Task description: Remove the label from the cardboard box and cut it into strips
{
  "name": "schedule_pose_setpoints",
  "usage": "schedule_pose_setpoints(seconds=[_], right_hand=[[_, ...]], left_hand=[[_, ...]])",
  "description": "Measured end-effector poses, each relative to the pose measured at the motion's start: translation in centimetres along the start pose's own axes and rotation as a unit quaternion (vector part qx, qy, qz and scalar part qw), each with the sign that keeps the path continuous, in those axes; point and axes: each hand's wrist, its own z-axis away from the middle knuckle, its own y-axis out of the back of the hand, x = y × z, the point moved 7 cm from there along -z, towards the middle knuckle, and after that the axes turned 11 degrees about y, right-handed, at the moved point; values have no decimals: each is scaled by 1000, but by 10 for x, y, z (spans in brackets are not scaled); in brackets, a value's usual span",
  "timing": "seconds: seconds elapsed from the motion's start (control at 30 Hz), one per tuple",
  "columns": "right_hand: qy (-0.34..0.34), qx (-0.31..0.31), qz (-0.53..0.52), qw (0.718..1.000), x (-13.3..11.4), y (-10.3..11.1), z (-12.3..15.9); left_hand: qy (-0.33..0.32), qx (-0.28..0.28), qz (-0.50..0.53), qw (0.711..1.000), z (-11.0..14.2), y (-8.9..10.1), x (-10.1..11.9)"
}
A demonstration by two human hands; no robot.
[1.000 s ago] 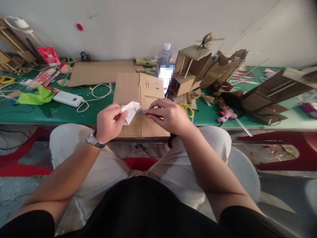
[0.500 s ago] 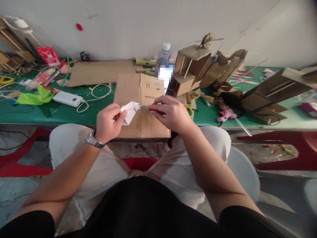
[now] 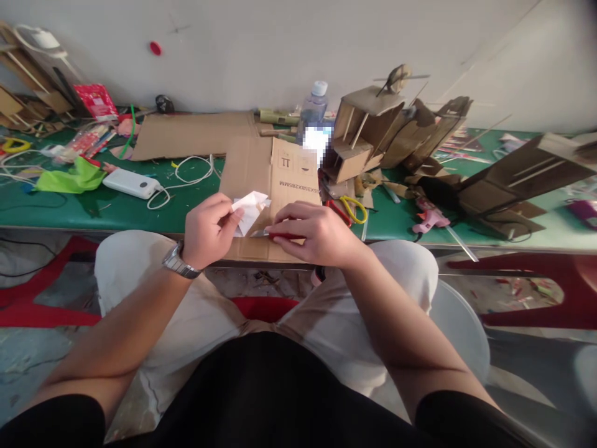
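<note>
A small folded piece of white paper (image 3: 250,210) is pinched between the thumb and fingers of my left hand (image 3: 209,230), which has a metal watch on its wrist. My right hand (image 3: 319,233) is closed round the red handle of a knife (image 3: 285,236). Its short silver blade points left, just below and beside the paper's lower right edge; whether the two touch I cannot tell. Both hands are over a brown cardboard piece (image 3: 245,168) with printed marks, which reaches past the table's front edge.
On the green table (image 3: 186,214) are a white power bank (image 3: 130,183) with its cable, yellow-and-red-handled scissors (image 3: 358,210), a bottle (image 3: 314,106), a bright phone screen (image 3: 317,144), a pink glue gun (image 3: 429,218) and cardboard models (image 3: 368,118).
My right hand has moved the knife from the paper's right tip down towards me, below the paper. My left hand still holds the paper. The whole view has shifted slightly.
</note>
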Motion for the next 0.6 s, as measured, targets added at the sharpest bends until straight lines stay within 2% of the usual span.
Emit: schedule_pose_setpoints(seconds=[0.23, 0.6], right_hand=[[27, -10, 44, 999, -8, -11, -2], [-11, -25, 81, 996, -1, -14, 1]], left_hand=[[-21, 6, -28, 999, 2, -2, 4], [-22, 22, -54, 998, 2, -1, 3]])
